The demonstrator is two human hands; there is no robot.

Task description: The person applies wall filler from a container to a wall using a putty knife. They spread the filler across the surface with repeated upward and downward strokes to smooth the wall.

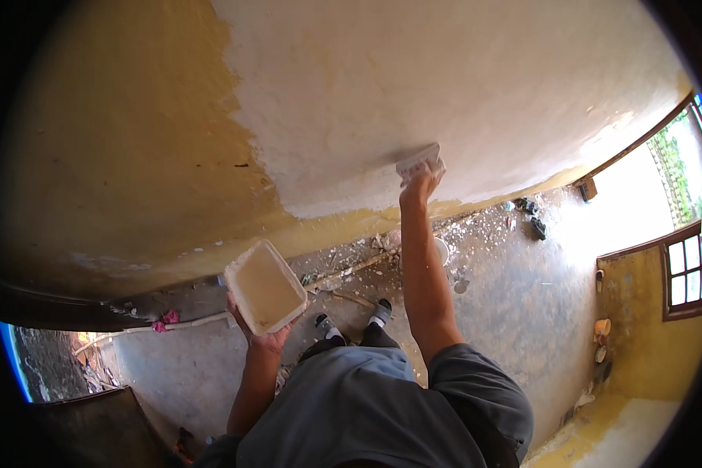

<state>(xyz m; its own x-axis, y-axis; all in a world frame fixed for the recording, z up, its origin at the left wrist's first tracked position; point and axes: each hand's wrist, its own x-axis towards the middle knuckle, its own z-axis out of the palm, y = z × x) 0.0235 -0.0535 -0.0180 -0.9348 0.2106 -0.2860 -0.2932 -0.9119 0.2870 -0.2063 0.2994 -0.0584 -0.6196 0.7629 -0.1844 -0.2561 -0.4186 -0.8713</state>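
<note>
My left hand [268, 337] supports a squarish, pale tub [285, 267] from below and along its near edge. Smooth cream-coloured paste [264, 292] covers the inside of the tub, and dried smears coat its rim. With the arm stretched forward, my right hand [423, 173] grips a flat whitish putty spreader [418, 158] and holds it against the wall [351, 101]. White coating spreads over the wall around the spreader. Farther left the wall shows bare yellow [132, 140], with a ragged border between the two. My right fingers hide part of the spreader.
White flakes and rubble litter the floor [515, 288] along the wall's foot. A long pole [351, 269] lies there, with a pink cloth [164, 320] near its left end. Dark items [532, 218] rest by the bright doorway at right. Orange containers [601, 327] stand beside the far yellow wall, under a window [685, 269].
</note>
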